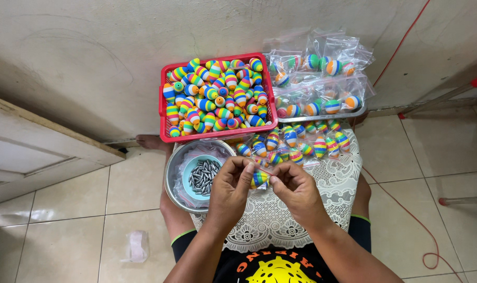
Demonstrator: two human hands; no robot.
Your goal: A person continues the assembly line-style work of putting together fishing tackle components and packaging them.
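Note:
My left hand (232,187) and my right hand (296,189) meet over my lap and pinch a small clear bag with a rainbow-striped float (259,178) inside it. Just beyond my fingers, several filled clear bags (296,144) lie on a white lace cloth (280,215). A red basket (267,84) heaped with loose striped floats stands further out. To my left a metal bowl (171,181) holds a small teal bowl of grey metal sinkers (203,177) and some clear bags.
More bagged floats fill a metal tray (322,116) at the back right against the wall. A white door leaf (34,147) lies at the left. A red cord (406,209) runs across the tiled floor on the right. A crumpled white bag (138,246) lies on the floor.

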